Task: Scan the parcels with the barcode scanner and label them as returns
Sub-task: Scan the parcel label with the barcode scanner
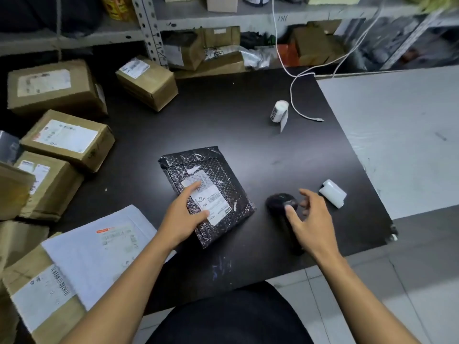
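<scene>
A black bubble-wrap parcel [207,194] is pressed flat on the dark worktop [248,115] by the left hand [182,214], fingers straight across its white label [211,202]. Over the black barcode scanner [283,212], lying just beside the parcel, the right hand [310,219] is held with an open, loosely spread grip. Brown cardboard parcels [67,140] are stacked along the left edge; metal shelving [149,28] is seen behind.

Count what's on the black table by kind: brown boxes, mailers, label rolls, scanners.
Counting only what rests on the black table, shelves left out:
Brown boxes: 6 in view, first at; the left ones are partly cut off
Mailers: 2, black mailer and white mailer
Label rolls: 1
Scanners: 1
Total: 10
</scene>
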The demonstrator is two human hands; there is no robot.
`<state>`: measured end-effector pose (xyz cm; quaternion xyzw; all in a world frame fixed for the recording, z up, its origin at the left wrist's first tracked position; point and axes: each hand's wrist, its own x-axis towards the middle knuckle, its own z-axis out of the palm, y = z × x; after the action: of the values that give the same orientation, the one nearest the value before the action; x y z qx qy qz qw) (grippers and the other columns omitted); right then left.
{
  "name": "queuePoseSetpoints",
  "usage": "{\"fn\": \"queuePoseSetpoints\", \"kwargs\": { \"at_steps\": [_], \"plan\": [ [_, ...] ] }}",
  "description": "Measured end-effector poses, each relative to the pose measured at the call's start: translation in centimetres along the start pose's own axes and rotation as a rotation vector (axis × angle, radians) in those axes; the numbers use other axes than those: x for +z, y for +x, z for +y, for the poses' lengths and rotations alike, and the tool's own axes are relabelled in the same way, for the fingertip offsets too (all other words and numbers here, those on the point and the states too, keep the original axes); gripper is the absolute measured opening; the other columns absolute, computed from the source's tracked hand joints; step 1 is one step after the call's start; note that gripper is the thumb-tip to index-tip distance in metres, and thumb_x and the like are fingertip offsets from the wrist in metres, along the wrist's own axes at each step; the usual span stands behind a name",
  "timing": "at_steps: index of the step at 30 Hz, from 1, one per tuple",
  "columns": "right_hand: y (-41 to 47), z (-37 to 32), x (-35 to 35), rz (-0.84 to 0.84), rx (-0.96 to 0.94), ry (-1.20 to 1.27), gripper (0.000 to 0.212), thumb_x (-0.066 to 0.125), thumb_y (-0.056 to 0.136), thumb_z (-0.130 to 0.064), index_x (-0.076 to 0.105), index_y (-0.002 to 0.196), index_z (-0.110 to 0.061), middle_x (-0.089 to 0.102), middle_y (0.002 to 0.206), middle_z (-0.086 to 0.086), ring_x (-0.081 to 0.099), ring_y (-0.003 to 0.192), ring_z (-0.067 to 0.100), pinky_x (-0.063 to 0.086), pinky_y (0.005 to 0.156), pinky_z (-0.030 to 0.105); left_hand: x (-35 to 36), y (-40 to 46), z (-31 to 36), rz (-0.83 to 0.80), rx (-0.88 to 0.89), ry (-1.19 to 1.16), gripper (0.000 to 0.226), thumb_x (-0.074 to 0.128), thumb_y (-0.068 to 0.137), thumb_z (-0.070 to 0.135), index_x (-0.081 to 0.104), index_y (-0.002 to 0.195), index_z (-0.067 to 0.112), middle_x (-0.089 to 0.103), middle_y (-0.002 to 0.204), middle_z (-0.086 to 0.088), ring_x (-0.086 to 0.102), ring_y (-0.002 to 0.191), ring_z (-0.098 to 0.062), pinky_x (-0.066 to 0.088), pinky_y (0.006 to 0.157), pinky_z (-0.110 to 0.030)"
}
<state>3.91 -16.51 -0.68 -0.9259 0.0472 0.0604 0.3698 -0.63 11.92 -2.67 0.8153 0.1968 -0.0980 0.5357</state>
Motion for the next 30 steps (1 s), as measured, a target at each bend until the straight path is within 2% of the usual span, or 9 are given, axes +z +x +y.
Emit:
{"fn": "queuePoseSetpoints", "kwargs": {
  "at_steps": [4,8,9,12,14,16,20,26,30],
  "plan": [
    [-0.6,3.0,0.0,-0.176,0.229,-0.051,0.068,0.072,0.084,-0.042,0.04,0.14,-0.021,0.049,0.118,0.002,0.053,0.105,0.017,0.045,0.091,0.034,1.2,-0.4,0.1,-0.093,0.035,0.06,0.076,0.075,0.083,0.004,0.042,0.145,0.034,0.042,0.14,0.018,0.039,0.126,0.001,0.028,0.098,-0.011],
    [0.6,3.2,1.0,-0.375,0.317,-0.028,0.058,0.066,0.09,-0.042,0.044,0.138,-0.02,0.058,0.126,0.002,0.055,0.118,0.022,0.041,0.092,0.032,2.0,-0.5,0.3,-0.134,0.054,0.078,0.077,0.074,0.083,0.001,0.042,0.145,0.034,0.045,0.14,0.016,0.046,0.12,0.001,0.028,0.085,0.005],
    [1.0,3.0,1.2,-0.414,0.319,-0.044,0.047,0.064,0.091,-0.039,0.049,0.131,-0.019,0.061,0.123,0.002,0.059,0.112,0.02,0.043,0.089,0.031,2.1,-0.5,0.3,-0.137,0.056,0.075,0.077,0.073,0.083,-0.001,0.042,0.145,0.033,0.046,0.139,0.015,0.049,0.115,0.003,0.029,0.081,0.008],
    [1.6,1.8,1.1,-0.437,0.324,0.04,0.018,0.059,0.089,-0.023,0.058,0.104,-0.013,0.068,0.085,0.003,0.062,0.06,0.002,0.045,0.068,0.03,1.6,-0.5,0.3,-0.13,0.071,0.075,0.076,0.072,0.083,-0.002,0.043,0.146,0.031,0.046,0.139,0.015,0.047,0.118,0.003,0.027,0.081,0.009],
    [1.5,0.6,0.6,-0.395,0.299,0.176,0.013,0.058,0.086,-0.016,0.058,0.099,-0.015,0.064,0.073,0.0,0.055,0.051,0.003,0.044,0.063,0.029,1.0,-0.5,0.2,-0.097,0.094,0.084,0.076,0.071,0.083,-0.003,0.043,0.146,0.03,0.046,0.141,0.015,0.043,0.121,0.006,0.025,0.085,0.009],
    [1.2,-1.2,0.0,-0.411,0.212,0.289,0.021,0.062,0.085,-0.014,0.057,0.1,-0.028,0.062,0.075,-0.008,0.055,0.062,0.005,0.043,0.066,0.026,0.4,-0.4,0.1,-0.044,0.1,0.086,0.077,0.071,0.083,-0.002,0.043,0.145,0.032,0.046,0.141,0.015,0.041,0.119,0.011,0.025,0.086,0.009],
    [0.7,-5.1,-0.7,-0.599,-0.03,0.208,0.026,0.071,0.084,-0.017,0.057,0.094,-0.036,0.065,0.074,-0.023,0.057,0.067,-0.008,0.04,0.063,0.011,-0.3,0.0,-0.5,0.057,0.083,0.068,0.079,0.071,0.084,0.001,0.04,0.145,0.04,0.047,0.143,0.012,0.046,0.123,0.0,0.033,0.092,-0.001],
    [0.2,-7.1,0.6,-0.712,-0.139,0.07,0.027,0.066,0.077,-0.009,0.052,0.077,-0.032,0.058,0.069,-0.016,0.05,0.061,0.001,0.041,0.061,0.021,-0.8,0.3,-1.2,0.157,0.089,0.04,0.078,0.07,0.084,0.004,0.04,0.144,0.044,0.05,0.142,0.006,0.052,0.12,-0.006,0.04,0.092,-0.011],
    [0.2,-7.2,0.7,-0.702,-0.13,0.078,0.027,0.066,0.076,-0.008,0.051,0.073,-0.03,0.055,0.065,-0.015,0.048,0.06,0.002,0.04,0.059,0.023,-0.9,0.3,-1.4,0.168,0.082,0.045,0.077,0.068,0.084,0.004,0.04,0.145,0.042,0.049,0.136,0.01,0.05,0.11,0.0,0.035,0.08,0.003]
  ]
}}
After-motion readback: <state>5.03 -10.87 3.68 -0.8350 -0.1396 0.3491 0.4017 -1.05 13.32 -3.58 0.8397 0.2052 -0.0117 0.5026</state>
